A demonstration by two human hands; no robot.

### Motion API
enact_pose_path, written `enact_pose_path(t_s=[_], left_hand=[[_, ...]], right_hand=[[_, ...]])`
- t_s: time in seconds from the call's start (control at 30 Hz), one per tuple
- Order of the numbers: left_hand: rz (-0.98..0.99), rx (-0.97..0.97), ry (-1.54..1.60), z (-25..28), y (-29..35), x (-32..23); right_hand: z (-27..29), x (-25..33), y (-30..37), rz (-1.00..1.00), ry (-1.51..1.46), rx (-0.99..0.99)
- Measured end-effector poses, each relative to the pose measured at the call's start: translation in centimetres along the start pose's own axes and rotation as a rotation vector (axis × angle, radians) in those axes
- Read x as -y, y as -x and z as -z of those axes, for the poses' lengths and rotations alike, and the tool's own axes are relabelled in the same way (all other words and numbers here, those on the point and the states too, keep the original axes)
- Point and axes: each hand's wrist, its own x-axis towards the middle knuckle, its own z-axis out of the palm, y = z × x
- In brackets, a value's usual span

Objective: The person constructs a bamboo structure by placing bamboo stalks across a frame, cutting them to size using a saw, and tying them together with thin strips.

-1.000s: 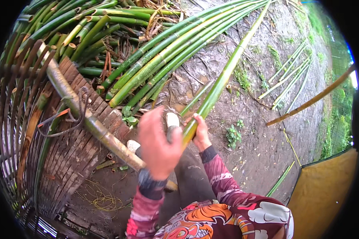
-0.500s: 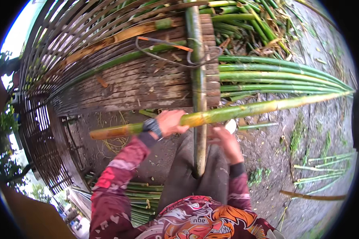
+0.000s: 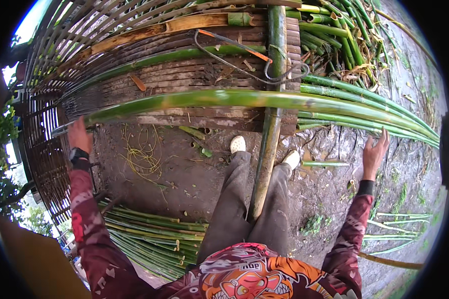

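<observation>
There are 2 hands (image 3: 374,155), 1 watch (image 3: 78,154), 2 shoes (image 3: 238,144), 1 table (image 3: 174,82), 1 saw (image 3: 234,46), 1 tangle of yellow string (image 3: 143,154), 1 long green pole (image 3: 219,98) crossing 1 post (image 3: 266,167), and 1 short cane (image 3: 327,164) by the right shoe. At right are at least 4 thin stalks (image 3: 394,223) and 1 brown stick (image 3: 391,261). The lower-left stack (image 3: 154,234) and upper-right pile (image 3: 334,37) each show over 10 canes, too tangled for exact counts.

Muddy brown ground (image 3: 184,192) lies beneath me, wet and shiny toward my right, where low green weeds (image 3: 314,225) grow. Before me spreads a weathered slatted platform (image 3: 184,79); on my left stands dark slatwork (image 3: 41,162), with leafy foliage (image 3: 4,132) and bright, pale daylight (image 3: 31,19) showing beyond it
</observation>
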Motion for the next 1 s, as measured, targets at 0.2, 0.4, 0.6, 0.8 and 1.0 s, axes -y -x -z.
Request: enact_pose_path(t_s=[0.2,0.4,0.6,0.8,1.0], left_hand=[[-0.393,-0.064,0.446,6.6,2.5,-21.5],[-0.224,-0.168,0.371,1.4,0.5,-22.1],[-0.228,-0.274,0.270,-1.6,-1.9,-25.6],[0.013,0.065,0.134,-6.6,-2.5,-13.9],[0.198,0.188,0.262,-5.3,-4.7,-11.2]], right_hand=[[-3.1,-5.2,-7.9,0.163,0.349,0.266],[-9.6,-4.8,-13.9,0.335,0.415,0.637],[-10.8,-12.4,-15.9,0.370,0.161,0.513],[-8.8,3.1,-8.7,0.706,0.134,0.429],[-5.9,16.1,-2.8,0.903,-0.068,0.265]])
